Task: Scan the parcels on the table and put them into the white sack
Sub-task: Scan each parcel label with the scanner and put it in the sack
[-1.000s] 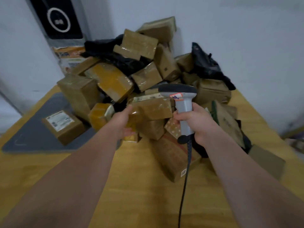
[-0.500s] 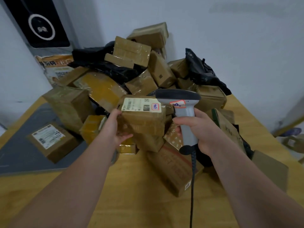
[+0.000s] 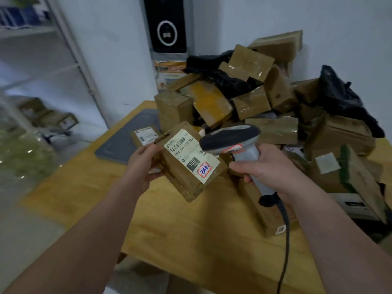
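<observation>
Brown taped parcel, centre frame, gripped by the left hand; the right hand grasps the scanner. Scanning seems underway. Next, probably the sack, unseen here.

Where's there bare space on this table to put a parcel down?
Bare wood of the table lies nearest you, left of the scanner cable. More lies left of the left hand, this side of the grey mat. The back right is crowded with the parcel pile.

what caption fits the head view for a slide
Left hand holds a labelled parcel beside the scanner gripped by the right hand.
</observation>
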{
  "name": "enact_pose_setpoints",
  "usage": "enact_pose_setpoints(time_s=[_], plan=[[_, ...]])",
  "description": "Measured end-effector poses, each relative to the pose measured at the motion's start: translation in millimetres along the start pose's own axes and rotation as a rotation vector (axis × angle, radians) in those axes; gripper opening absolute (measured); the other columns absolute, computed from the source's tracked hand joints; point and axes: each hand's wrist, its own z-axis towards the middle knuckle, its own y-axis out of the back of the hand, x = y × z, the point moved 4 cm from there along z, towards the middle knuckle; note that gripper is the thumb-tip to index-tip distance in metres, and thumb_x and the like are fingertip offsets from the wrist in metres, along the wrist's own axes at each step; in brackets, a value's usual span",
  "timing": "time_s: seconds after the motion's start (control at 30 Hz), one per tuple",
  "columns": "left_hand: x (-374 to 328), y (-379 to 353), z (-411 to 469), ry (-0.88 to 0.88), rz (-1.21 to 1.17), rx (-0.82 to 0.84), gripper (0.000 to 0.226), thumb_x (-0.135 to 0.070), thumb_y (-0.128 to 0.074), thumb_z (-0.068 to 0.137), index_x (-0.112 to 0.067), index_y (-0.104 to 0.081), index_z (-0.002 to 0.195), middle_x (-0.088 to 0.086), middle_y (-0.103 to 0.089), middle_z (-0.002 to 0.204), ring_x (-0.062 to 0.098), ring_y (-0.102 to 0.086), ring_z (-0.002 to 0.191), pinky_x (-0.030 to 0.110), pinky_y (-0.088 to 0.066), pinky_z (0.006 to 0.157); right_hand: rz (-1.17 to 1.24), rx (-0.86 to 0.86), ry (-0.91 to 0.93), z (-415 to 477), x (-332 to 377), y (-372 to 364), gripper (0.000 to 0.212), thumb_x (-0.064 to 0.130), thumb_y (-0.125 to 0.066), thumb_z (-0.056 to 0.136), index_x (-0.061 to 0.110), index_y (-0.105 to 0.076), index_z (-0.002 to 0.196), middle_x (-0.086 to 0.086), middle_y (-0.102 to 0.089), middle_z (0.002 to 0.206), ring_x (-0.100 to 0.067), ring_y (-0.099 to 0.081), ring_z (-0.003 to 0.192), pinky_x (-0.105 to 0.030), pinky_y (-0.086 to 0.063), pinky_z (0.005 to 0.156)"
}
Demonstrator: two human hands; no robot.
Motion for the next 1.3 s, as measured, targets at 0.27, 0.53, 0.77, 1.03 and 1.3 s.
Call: enact_pose_setpoints(time_s=[0.27, 0.53, 0.77, 1.03, 1.3], plan=[[14.4, 79.0, -44.4, -0.035, -0.006, -0.113, 0.019, -0.016, -0.062, 0.087, -0.020, -0.061, 0.106, 0.005, -0.063, 0.095, 0.024, -0.061, 0.094, 0.045, -0.057, 0.078, -0.094, 0.143, 0.066, -20.1, 8.7, -61.3, 0.017, 0.017, -0.078, 0.079, 0.019, -0.061, 0.080, 0.005, -0.059, 0.062, -0.004, -0.056, 0.049, -0.019, -0.044, 0.048], [26.4, 132.5, -58.7, -0.025, -0.022, -0.152, 0.038, -0.015, -0.064, 0.087, -0.017, -0.056, 0.124, 0.010, -0.064, 0.105, 0.025, -0.062, 0.097, 0.038, -0.055, 0.070, -0.134, 0.179, 0.117, -34.0, 20.3, -108.7, 0.024, 0.017, -0.078, 0.079, 0.028, -0.058, 0.084, 0.007, -0.061, 0.073, -0.010, -0.058, 0.069, -0.029, -0.044, 0.064], [42.3, 200.7, -76.2, 0.021, -0.048, -0.225, 0.049, -0.020, -0.070, 0.081, -0.020, -0.055, 0.127, 0.015, -0.063, 0.116, 0.025, -0.061, 0.099, 0.036, -0.054, 0.067, -0.202, 0.234, 0.114, -51.7, 31.4, -171.7, 0.028, 0.018, -0.078, 0.079, 0.032, -0.055, 0.082, 0.009, -0.061, 0.075, -0.009, -0.059, 0.071, -0.028, -0.046, 0.066], [69.0, 293.6, -113.2, 0.069, -0.066, -0.354, 0.044, -0.016, -0.068, 0.083, -0.017, -0.057, 0.126, 0.011, -0.065, 0.110, 0.026, -0.063, 0.096, 0.041, -0.057, 0.076, -0.177, 0.332, 0.079, -84.8, 35.6, -247.1, 0.024, 0.017, -0.079, 0.078, 0.029, -0.059, 0.084, 0.007, -0.064, 0.076, -0.012, -0.061, 0.072, -0.035, -0.052, 0.072], [129.5, 372.1, -164.9, 0.160, 0.032, -0.541, 0.057, -0.019, -0.073, 0.080, -0.018, -0.050, 0.132, 0.009, -0.059, 0.116, 0.023, -0.062, 0.098, 0.040, -0.057, 0.076, -0.264, 0.492, 0.030, -119.7, 9.3, -315.4, 0.017, 0.019, -0.076, 0.080, 0.026, -0.061, 0.083, 0.007, -0.062, 0.064, -0.009, -0.060, 0.059, -0.030, -0.049, 0.058]])
